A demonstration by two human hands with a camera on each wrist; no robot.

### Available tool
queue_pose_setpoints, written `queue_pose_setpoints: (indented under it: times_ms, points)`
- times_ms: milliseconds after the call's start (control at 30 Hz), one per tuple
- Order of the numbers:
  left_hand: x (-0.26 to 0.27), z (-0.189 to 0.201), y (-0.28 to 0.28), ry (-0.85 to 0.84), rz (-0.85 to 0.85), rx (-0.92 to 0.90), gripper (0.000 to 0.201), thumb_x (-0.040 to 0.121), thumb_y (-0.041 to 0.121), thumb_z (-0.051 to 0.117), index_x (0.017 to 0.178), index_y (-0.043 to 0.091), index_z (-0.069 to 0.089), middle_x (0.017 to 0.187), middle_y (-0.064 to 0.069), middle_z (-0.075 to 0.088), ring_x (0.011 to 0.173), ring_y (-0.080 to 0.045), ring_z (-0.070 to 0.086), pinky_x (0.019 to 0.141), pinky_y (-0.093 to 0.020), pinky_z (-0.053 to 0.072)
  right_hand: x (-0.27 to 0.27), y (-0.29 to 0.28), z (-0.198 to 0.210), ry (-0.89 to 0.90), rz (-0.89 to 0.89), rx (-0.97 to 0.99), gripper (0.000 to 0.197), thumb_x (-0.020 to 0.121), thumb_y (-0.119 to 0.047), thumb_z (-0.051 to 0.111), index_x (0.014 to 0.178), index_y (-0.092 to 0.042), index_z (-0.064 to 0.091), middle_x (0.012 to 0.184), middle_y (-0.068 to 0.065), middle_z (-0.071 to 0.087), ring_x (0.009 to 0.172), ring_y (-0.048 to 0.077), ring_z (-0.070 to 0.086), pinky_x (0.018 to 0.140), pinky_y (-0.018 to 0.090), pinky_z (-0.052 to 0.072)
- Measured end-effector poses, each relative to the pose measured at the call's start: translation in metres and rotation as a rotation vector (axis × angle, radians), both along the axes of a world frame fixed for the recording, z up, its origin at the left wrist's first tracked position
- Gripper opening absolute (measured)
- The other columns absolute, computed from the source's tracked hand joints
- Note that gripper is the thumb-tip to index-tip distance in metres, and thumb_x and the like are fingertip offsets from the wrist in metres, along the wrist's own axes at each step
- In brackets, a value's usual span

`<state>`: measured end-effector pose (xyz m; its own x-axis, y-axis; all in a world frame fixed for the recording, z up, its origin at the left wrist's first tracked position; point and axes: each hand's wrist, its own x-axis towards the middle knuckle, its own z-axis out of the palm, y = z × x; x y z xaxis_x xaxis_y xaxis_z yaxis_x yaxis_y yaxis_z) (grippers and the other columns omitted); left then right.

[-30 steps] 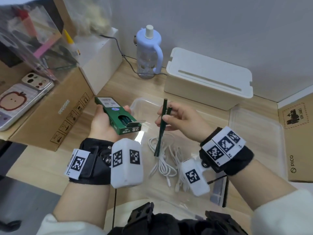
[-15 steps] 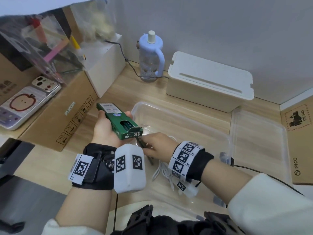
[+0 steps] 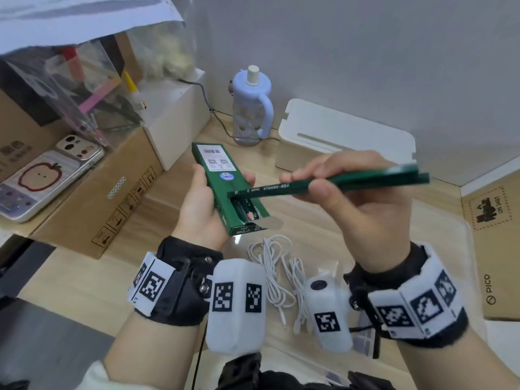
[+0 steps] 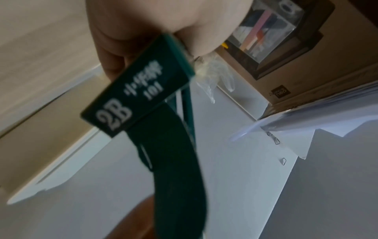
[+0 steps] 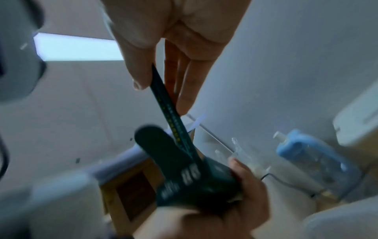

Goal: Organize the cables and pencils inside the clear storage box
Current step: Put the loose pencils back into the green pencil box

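My left hand [image 3: 197,209] grips a green 2B pencil box [image 3: 225,190] above the table, its end flap [image 3: 270,222] hanging open. Sharpened pencils show inside the opening. My right hand [image 3: 351,206] pinches two dark green pencils [image 3: 360,178] between thumb and fingers; they lie almost level, and their left ends meet the box's opening. White cables [image 3: 275,277] lie tangled in the clear storage box [image 3: 364,340] beneath both wrists. In the left wrist view the pencil box's 2B end [image 4: 132,100] fills the middle. In the right wrist view the pencils [image 5: 169,110] run down into the pencil box [image 5: 194,177].
A white lidded box [image 3: 346,142] and a pale blue bottle [image 3: 251,105] stand at the back by the wall. A cardboard carton [image 3: 98,198] with a phone [image 3: 42,181] on it is at the left. Another carton [image 3: 495,249] sits at the right.
My right hand dipped low beside the pencil box, then rose with the pencils turned from upright to nearly level, ends at the box's opening. My left hand lifted and tilted the box.
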<state>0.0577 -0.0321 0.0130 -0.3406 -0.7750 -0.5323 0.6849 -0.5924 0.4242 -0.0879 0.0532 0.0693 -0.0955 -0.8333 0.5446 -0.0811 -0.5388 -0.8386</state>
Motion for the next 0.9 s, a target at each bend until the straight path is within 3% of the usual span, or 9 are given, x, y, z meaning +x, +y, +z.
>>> queue_pose_setpoints:
  times_ms: [100, 233, 433, 533, 600, 667, 767, 800, 900]
  points:
    - [-0.005, 0.003, 0.002, 0.048, 0.017, 0.003, 0.056, 0.096, 0.055, 0.020, 0.131, 0.019, 0.045, 0.065, -0.012, 0.063, 0.065, -0.022, 0.057, 0.079, -0.039, 0.050, 0.002, 0.008, -0.003, 0.158, -0.017, -0.097, 0.009, 0.085, -0.016, 0.060, 0.091, -0.009, 0.058, 0.085, 0.009, 0.064, 0.083, 0.033, 0.067, 0.065, 0.049, 0.054]
    - [-0.003, 0.007, 0.002, 0.092, 0.053, 0.015, 0.049, 0.098, 0.051, 0.022, 0.125, 0.019, 0.046, 0.061, -0.013, 0.066, 0.049, -0.021, 0.062, 0.053, -0.029, 0.055, -0.001, 0.015, 0.000, 0.169, -0.018, -0.117, 0.011, 0.086, -0.013, 0.059, 0.088, -0.003, 0.057, 0.085, 0.012, 0.062, 0.083, 0.032, 0.067, 0.069, 0.049, 0.055]
    - [-0.007, 0.013, 0.005, 0.104, -0.027, 0.036, 0.061, 0.096, 0.056, 0.019, 0.109, 0.009, 0.056, 0.070, -0.014, 0.065, 0.057, -0.024, 0.062, 0.052, -0.030, 0.056, 0.004, 0.010, -0.010, 0.400, 0.032, -0.161, 0.005, 0.084, -0.005, 0.060, 0.082, 0.000, 0.060, 0.090, 0.014, 0.062, 0.096, 0.028, 0.066, 0.085, 0.037, 0.053]
    - [-0.010, 0.016, 0.006, 0.074, -0.034, 0.025, 0.063, 0.095, 0.057, 0.018, 0.120, 0.010, 0.053, 0.073, -0.014, 0.065, 0.073, -0.025, 0.060, 0.069, -0.038, 0.054, 0.001, 0.007, -0.016, 0.506, 0.027, -0.130, 0.015, 0.085, -0.010, 0.059, 0.082, 0.003, 0.065, 0.093, 0.011, 0.061, 0.107, 0.024, 0.062, 0.095, 0.033, 0.049]
    - [-0.009, 0.019, 0.005, 0.076, 0.004, 0.023, 0.064, 0.095, 0.056, 0.020, 0.135, 0.011, 0.044, 0.078, -0.015, 0.065, 0.083, -0.026, 0.059, 0.085, -0.044, 0.049, -0.002, 0.007, -0.014, 0.573, 0.050, -0.088, 0.029, 0.082, -0.026, 0.060, 0.096, 0.000, 0.064, 0.103, 0.011, 0.062, 0.119, 0.024, 0.055, 0.100, 0.038, 0.044]
    - [-0.007, 0.018, 0.003, 0.081, 0.046, 0.028, 0.060, 0.097, 0.053, 0.022, 0.135, 0.012, 0.043, 0.072, -0.015, 0.067, 0.082, -0.026, 0.059, 0.081, -0.043, 0.052, -0.002, 0.010, -0.009, 0.515, 0.110, -0.070, 0.054, 0.077, -0.046, 0.059, 0.117, -0.011, 0.052, 0.119, 0.011, 0.056, 0.126, 0.025, 0.047, 0.104, 0.042, 0.039]
    - [-0.005, 0.016, 0.001, 0.108, 0.097, 0.051, 0.051, 0.098, 0.049, 0.027, 0.126, 0.012, 0.049, 0.066, -0.016, 0.068, 0.076, -0.025, 0.060, 0.061, -0.039, 0.059, 0.004, 0.014, -0.006, 0.346, 0.174, -0.207, 0.058, 0.087, -0.051, 0.044, 0.136, -0.022, 0.034, 0.127, 0.018, 0.044, 0.128, 0.029, 0.042, 0.104, 0.046, 0.035]
    - [-0.005, 0.015, 0.002, 0.133, 0.097, 0.053, 0.050, 0.098, 0.048, 0.029, 0.128, 0.013, 0.048, 0.071, -0.017, 0.069, 0.078, -0.026, 0.061, 0.062, -0.040, 0.059, 0.005, 0.016, -0.005, 0.365, 0.158, -0.243, 0.054, 0.092, -0.048, 0.036, 0.139, -0.022, 0.030, 0.130, 0.019, 0.042, 0.130, 0.028, 0.040, 0.105, 0.045, 0.033]
    - [-0.009, 0.016, 0.006, 0.173, 0.057, 0.025, 0.056, 0.097, 0.052, 0.025, 0.133, 0.014, 0.045, 0.109, -0.019, 0.064, 0.108, -0.029, 0.059, 0.087, -0.046, 0.052, 0.008, 0.013, -0.003, 0.686, -0.008, -0.171, 0.060, 0.094, -0.048, 0.009, 0.139, -0.013, 0.027, 0.141, 0.010, 0.037, 0.140, 0.023, 0.026, 0.113, 0.050, 0.017]
